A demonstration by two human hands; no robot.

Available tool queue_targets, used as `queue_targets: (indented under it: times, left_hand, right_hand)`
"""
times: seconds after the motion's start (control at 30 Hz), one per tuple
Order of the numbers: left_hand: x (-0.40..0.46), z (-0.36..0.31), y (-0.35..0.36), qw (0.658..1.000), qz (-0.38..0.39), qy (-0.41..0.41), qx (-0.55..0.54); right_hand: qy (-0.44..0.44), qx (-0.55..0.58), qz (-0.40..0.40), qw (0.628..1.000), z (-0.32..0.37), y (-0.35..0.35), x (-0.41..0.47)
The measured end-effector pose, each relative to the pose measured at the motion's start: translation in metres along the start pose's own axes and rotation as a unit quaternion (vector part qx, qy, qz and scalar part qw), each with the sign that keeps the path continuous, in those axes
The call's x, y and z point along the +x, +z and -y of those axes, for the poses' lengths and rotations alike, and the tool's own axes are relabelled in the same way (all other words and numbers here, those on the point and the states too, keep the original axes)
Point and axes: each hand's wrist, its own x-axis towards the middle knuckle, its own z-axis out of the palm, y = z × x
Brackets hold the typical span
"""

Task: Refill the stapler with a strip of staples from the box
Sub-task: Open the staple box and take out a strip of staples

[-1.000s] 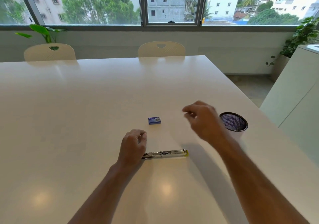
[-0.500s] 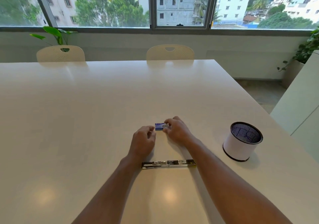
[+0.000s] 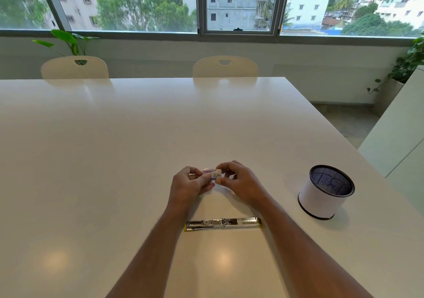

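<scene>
The small blue staple box is held just above the white table, pinched between both hands. My left hand grips its left end and my right hand grips its right end. Whether the box is open I cannot tell. The stapler lies flat and swung fully open on the table nearer to me, between my forearms, its metal staple channel facing up and a yellow edge showing underneath. Neither hand touches it.
A white cup with a black mesh inside stands to the right of my hands. Two cream chairs are at the table's far edge. A white cabinet stands past the table's right edge.
My right hand reached to the box and took it. My left hand left the stapler and joined it. Both hands now hold the box, raised off the table.
</scene>
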Motion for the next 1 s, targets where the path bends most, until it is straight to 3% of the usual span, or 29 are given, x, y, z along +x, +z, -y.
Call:
queue_targets:
  times: [0.43,1.0]
  left_hand:
    - [-0.0088,-0.0070,-0.0019,1.000,-0.002,-0.018,-0.022]
    - [-0.0068,-0.0048,-0.0002,0.998,-0.035,-0.018,-0.056]
  right_hand:
    - [0.005,0.111,-0.043,0.993,-0.0071,-0.0014,-0.0035]
    - [0.002,0.043,-0.120,0.992,-0.0059,0.0050,-0.0056]
